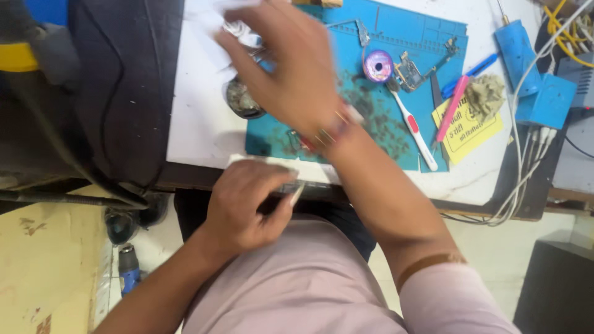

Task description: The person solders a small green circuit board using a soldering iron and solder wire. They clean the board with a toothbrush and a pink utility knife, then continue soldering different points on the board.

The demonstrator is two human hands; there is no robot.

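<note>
Pale pink sleeves; red-and-gold bangles on right wrist.

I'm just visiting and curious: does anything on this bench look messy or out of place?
Yes. Dark crumbs and grime are strewn over the blue mat beside the toothbrush. A crumpled rag lies on a yellow note.

A yellow paper label, roughly square and lying askew, rests on the white worktop near its right edge, just beside the right edge of the blue mat. It bears dark printed lines. A pink pen lies across its left part, and a crumpled greyish rag covers its upper corner. No packages or screens can be made out
</note>
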